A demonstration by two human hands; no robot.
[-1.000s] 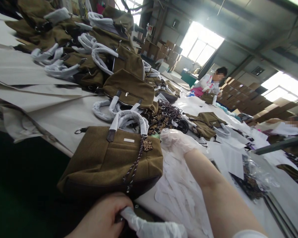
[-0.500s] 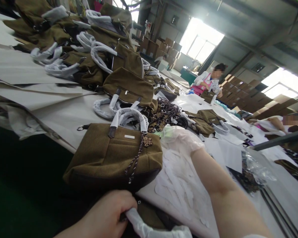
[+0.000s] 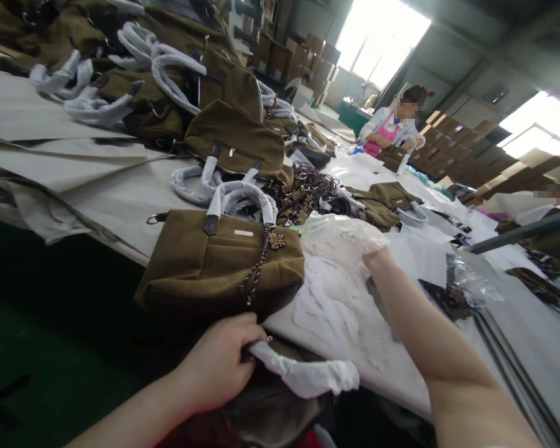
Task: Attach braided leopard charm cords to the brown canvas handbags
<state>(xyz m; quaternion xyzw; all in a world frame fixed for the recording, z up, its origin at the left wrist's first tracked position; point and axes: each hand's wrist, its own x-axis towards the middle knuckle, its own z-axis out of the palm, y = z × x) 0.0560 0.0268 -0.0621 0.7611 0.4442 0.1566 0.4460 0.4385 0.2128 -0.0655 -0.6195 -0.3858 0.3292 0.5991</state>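
My left hand is closed on the upper edge of an olive-brown handbag at the table's front edge, beside its plastic-wrapped handle. Another olive corduroy handbag stands just beyond, with wrapped handles, a metal plate and a leopard-print charm on a braided cord. To its right, my right hand reaches into a translucent plastic bag. The plastic covers its fingers, so what they hold, if anything, is hidden. White scraps or small bags lie below that wrist.
Many olive handbags are piled at the left and back. Behind the plastic bag lies a heap of leopard charms and cords. A co-worker handles a bag farther down the table. A metal bar juts in at right.
The view has tilted down, showing more of the near handbag. My left hand keeps its grip on it. My right hand remains in the plastic bag.
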